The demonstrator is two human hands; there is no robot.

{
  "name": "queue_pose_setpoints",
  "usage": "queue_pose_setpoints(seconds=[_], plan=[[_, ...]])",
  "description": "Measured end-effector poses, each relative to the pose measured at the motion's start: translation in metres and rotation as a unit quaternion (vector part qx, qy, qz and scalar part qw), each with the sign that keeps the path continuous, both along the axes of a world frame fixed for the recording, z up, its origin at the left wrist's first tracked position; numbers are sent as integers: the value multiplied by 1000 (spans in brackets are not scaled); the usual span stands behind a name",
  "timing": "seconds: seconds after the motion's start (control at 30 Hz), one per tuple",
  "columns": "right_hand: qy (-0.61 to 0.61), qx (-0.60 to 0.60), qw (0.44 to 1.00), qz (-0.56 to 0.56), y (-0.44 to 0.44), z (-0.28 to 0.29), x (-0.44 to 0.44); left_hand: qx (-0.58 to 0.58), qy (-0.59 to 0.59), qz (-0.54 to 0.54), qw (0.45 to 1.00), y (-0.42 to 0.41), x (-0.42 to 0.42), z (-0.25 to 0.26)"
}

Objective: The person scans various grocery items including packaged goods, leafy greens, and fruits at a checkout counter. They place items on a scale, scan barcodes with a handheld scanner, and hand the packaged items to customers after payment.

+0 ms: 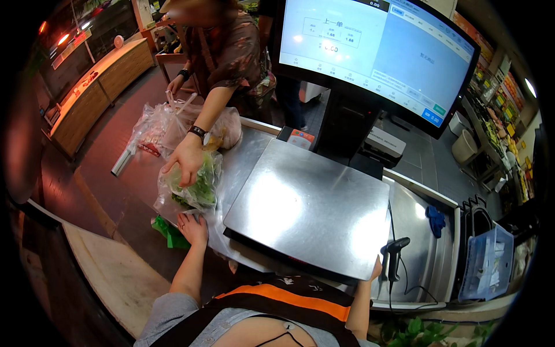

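Note:
My left hand (193, 229) rests with spread fingers at the left edge of the metal counter, against the lower edge of a clear plastic bag of leafy greens (203, 184). A green plastic bag (169, 232) hangs beside it. Another person's hand (186, 160) reaches down onto the bag of greens. My right hand (376, 268) is at the right front corner of the steel weighing platform (308, 208), mostly hidden by it; its grip cannot be made out. A handheld barcode scanner (393, 258) stands just right of that hand.
Filled plastic bags (173, 126) lie at the counter's far left end, before the other person (221, 56). A monitor (377, 56) rises behind the scale, near a printer (383, 143). A blue cloth (435, 221) lies in the right metal tray; a blue plastic basket (485, 264) stands beyond.

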State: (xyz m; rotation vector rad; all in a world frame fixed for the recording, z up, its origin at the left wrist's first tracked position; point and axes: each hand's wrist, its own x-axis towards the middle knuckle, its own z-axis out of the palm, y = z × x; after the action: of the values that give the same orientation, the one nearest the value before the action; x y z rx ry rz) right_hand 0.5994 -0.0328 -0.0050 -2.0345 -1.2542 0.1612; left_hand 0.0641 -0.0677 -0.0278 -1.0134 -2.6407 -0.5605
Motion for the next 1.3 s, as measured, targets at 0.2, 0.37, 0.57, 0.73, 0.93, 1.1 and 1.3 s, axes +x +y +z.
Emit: queue_pose_setpoints(seconds=[0.2, 0.37, 0.57, 0.73, 0.93, 1.1, 1.3], plan=[[-3, 1, 1000, -4, 0, 5, -3, 9, -3, 1, 1000, 0, 0, 0], [0, 7, 1000, 2, -1, 4, -2, -8, -1, -2, 1000, -1, 0, 1], [-7, 16, 1000, 9, 0, 7, -4, 18, 0, -3, 1000, 0, 2, 4], [-43, 16, 999, 4, 0, 5, -4, -7, -17, -11, 1000, -2, 2, 5], [-21, 20, 1000, 7, 0, -2, 1, -4, -6, -4, 1000, 0, 1, 4], [-19, 13, 1000, 11, 0, 1, -1, 2, -6, 14, 1000, 0, -2, -2], [-11, 25, 1000, 16, 0, -1, 0, -13, -25, 13, 1000, 0, 1, 3]])
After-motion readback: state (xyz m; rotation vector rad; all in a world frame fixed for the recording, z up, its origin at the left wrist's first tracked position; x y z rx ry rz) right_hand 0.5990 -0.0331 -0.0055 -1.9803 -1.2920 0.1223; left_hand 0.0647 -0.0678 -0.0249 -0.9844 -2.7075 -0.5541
